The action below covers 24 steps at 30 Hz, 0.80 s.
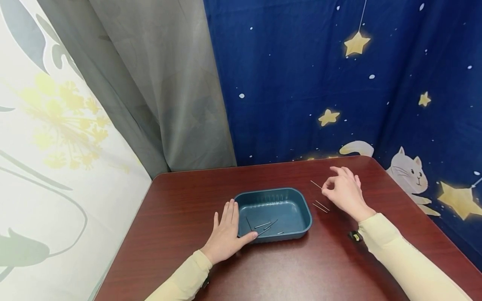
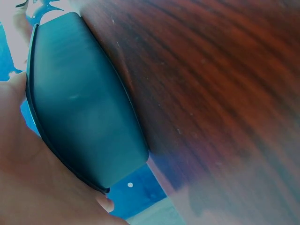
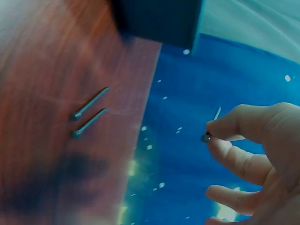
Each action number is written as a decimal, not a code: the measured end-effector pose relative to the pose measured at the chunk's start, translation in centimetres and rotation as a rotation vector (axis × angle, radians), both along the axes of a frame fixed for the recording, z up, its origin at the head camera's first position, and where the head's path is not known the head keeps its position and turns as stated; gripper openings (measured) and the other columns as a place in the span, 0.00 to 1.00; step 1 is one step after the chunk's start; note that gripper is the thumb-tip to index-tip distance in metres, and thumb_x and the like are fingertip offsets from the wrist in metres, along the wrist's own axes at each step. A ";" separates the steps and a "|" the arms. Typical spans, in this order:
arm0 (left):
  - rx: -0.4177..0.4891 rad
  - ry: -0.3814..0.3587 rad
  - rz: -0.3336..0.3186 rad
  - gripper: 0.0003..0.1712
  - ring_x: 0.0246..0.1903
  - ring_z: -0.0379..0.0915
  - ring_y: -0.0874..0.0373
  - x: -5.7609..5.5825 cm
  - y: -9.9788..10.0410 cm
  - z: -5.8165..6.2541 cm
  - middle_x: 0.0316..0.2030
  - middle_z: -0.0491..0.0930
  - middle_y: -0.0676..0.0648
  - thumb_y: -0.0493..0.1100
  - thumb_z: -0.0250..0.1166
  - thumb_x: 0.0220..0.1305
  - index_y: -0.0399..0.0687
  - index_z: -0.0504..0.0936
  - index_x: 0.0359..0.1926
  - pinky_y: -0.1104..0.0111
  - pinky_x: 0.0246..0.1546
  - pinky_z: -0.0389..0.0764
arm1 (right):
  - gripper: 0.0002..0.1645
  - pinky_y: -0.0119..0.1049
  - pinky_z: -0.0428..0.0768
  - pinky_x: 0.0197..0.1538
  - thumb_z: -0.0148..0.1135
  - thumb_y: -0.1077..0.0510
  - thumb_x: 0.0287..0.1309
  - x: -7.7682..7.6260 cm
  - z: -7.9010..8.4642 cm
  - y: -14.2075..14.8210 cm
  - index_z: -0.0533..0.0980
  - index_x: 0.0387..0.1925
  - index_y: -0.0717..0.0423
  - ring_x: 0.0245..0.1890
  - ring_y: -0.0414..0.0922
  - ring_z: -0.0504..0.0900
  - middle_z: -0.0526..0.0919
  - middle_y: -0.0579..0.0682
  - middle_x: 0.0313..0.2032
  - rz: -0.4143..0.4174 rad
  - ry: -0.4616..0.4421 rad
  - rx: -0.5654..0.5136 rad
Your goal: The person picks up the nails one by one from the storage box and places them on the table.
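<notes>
My right hand (image 1: 343,190) is raised past the right end of a teal tray (image 1: 309,217), pinching a thin metal nail (image 3: 218,113) between thumb and index finger. The nail's head pokes out below the fingertips in the right wrist view, and the other fingers are spread. Two more nails (image 3: 91,102) lie side by side on the table near that hand. My left hand (image 1: 224,238) rests against the tray's left end, its fingers straight along the rim and its thumb on the front edge. Several nails (image 1: 262,225) of differing lengths lie scattered in the tray's front left part.
The tray stands on a dark red wooden table (image 1: 180,209). Behind the table's far edge hang a grey curtain (image 1: 188,104) and a blue curtain (image 1: 286,104) with stars. A white patterned cloth (image 1: 75,167) hangs along the left side.
</notes>
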State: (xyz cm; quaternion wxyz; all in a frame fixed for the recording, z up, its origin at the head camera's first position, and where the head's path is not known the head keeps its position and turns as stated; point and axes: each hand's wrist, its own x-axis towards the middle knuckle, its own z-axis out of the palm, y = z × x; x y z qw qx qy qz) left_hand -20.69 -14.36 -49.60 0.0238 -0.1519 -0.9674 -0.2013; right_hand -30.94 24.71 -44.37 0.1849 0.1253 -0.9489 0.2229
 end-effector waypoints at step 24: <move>-0.037 0.016 0.007 0.66 0.77 0.21 0.53 -0.1 0.2 -0.1 0.80 0.29 0.45 0.79 0.52 0.62 0.38 0.38 0.80 0.39 0.70 0.35 | 0.11 0.82 0.39 0.59 0.74 0.57 0.49 -0.8 -4.8 2.6 0.81 0.16 0.45 0.65 0.75 0.54 0.71 0.70 0.61 -0.092 -0.267 0.104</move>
